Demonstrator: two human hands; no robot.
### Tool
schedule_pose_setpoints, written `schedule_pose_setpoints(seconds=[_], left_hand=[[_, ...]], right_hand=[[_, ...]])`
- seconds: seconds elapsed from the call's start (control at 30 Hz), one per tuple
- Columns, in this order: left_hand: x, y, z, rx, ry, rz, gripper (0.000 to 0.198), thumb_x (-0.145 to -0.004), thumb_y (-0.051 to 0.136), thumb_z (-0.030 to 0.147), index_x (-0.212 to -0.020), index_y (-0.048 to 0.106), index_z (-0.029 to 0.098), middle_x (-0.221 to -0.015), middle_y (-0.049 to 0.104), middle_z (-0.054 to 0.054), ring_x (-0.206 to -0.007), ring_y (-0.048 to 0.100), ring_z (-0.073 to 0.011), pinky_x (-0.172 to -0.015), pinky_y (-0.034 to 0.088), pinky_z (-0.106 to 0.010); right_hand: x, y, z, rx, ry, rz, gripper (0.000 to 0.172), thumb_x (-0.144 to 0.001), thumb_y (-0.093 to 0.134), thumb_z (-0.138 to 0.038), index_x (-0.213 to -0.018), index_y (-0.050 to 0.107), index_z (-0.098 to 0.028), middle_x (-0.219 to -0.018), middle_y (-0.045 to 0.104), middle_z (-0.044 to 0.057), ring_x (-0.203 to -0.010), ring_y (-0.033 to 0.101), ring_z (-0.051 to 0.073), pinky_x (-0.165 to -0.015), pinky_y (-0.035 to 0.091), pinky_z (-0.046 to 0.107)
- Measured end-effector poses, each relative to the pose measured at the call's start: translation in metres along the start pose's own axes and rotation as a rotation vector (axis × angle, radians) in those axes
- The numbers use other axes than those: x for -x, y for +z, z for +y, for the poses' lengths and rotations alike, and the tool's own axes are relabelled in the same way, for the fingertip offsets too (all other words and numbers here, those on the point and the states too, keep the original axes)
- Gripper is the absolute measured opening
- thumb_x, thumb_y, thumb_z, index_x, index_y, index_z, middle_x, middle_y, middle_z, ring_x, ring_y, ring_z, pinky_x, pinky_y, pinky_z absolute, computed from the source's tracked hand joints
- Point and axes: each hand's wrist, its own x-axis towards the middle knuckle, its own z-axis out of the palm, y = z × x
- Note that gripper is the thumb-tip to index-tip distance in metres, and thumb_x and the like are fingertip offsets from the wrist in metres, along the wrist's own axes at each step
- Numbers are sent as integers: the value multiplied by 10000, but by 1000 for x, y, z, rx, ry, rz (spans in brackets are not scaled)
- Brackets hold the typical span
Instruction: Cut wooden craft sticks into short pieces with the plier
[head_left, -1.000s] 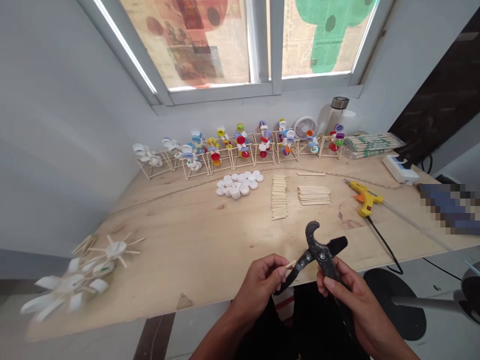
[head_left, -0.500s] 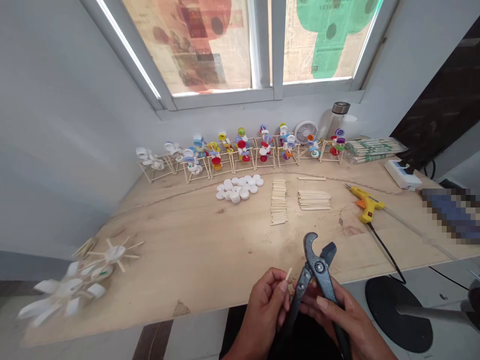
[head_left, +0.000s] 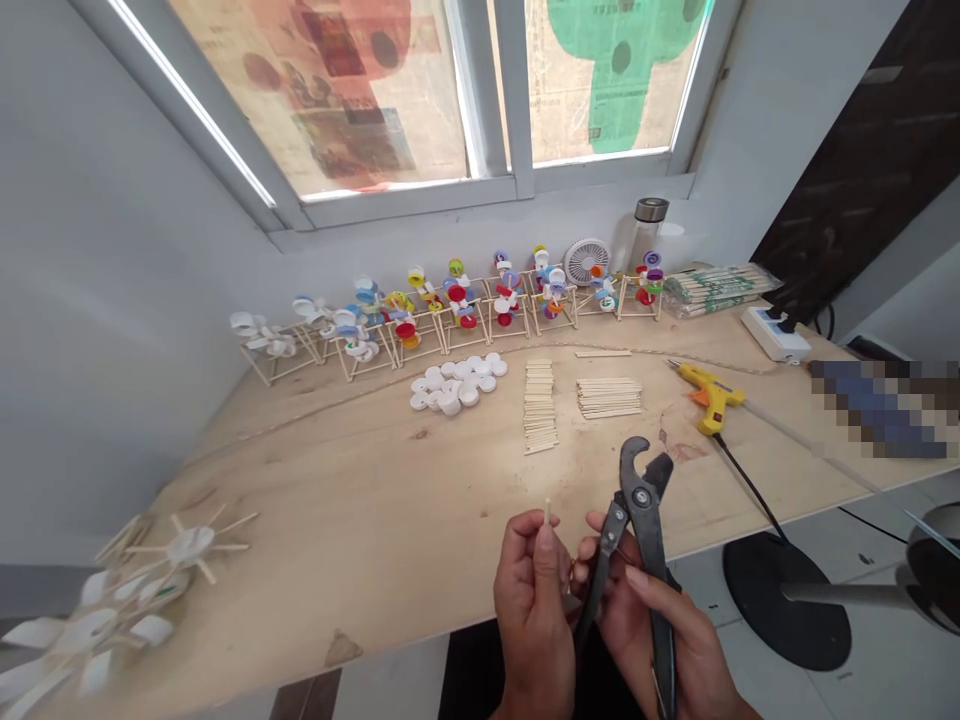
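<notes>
The stick (head_left: 547, 510), pinched in the left hand (head_left: 534, 600) left of the cutter (head_left: 642, 497), now stands upright instead of slanting. The right hand (head_left: 690, 628) grasps the cutter; its open jaws are apart from the stick, so no cutting seems underway.

i'm standing in what looks like a small craft workshop, or a room's corner serving as one, with a plain wooden table (head_left: 360, 500) below a window (head_left: 315, 100) covered in printed sheets. a yellow glue gun (head_left: 709, 390), hand cutters (head_left: 643, 505), stacked short sticks (head_left: 609, 398), white caps (head_left: 459, 384) and a row of stick-framed cap wheels (head_left: 457, 293) show it. whether it's inside a home, i can't tell.
</notes>
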Motion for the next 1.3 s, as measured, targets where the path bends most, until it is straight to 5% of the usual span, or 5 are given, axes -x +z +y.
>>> schedule_pose_setpoints(seconds=[0.3,0.37,0.5,0.67,1.3], left_hand=[[-12,-8,-19,-238,47,-121,223,-864,388,440,-933,387,228,-561,380,83,-309,308,-35,-301,245,-151],[-24,-16,-16,-511,176,-217,181,-893,338,376,-910,417,215,-581,446,55,-355,379,-65,-347,312,-183],[-68,-35,-10,-1232,756,-345,162,-863,378,211,-764,505,185,-722,550,-36,-698,518,-175,-646,407,-308],[-110,-38,-16,-1543,1003,-495,156,-855,370,133,-774,498,170,-867,582,-69,-805,497,-194,-733,376,-344],[-165,-24,-10,-1575,1011,-571,147,-871,357,170,-816,493,178,-896,571,-70,-837,486,-194,-752,374,-339]], right_hand=[[1,4,-1,80,-67,-85,499,-784,563,-214,-1259,430,-291,-893,605,45,-766,549,189,-818,386,403],[0,-1,-5,92,-56,-72,505,-805,530,-192,-1282,399,-295,-884,597,43,-752,543,184,-803,385,395],[0,-10,-18,130,-74,-17,517,-832,473,-198,-1324,341,-284,-897,585,54,-775,537,198,-786,378,381],[3,-17,-26,149,-68,22,527,-811,504,-253,-1316,357,-285,-905,585,57,-795,542,213,-799,378,394],[3,-22,-18,204,-56,71,412,-747,629,-303,-1150,545,-284,-869,628,43,-758,574,199,-738,417,361]])
